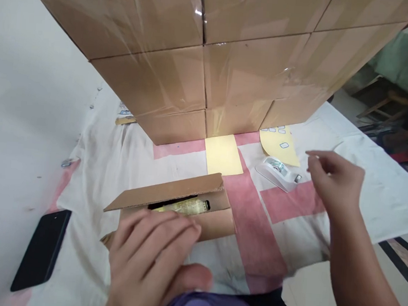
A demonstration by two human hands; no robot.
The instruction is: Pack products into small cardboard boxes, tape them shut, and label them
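Note:
A small open cardboard box point(190, 188) lies on the cloth in front of me, with one long flap raised at a slant. Through the gap shows a yellowish, see-through packet or bottle with a dark end point(200, 206). My left hand point(155, 253) rests over the near left side of this box, fingers stretched out and thumb apart. Off to the right, my right hand point(336, 177) is raised above the cloth, thumb and forefinger pinched together; whatever may be between them is too small to make out. Just left of it sits a white tape dispenser point(278, 173).
Behind stands a tall stack of taped cardboard boxes point(241, 76). Beside its base lie a plain yellow paper point(224, 155) and a yellow sheet with stickers point(285, 147). A black phone point(42, 249) lies at the left, near a white wall point(27, 111).

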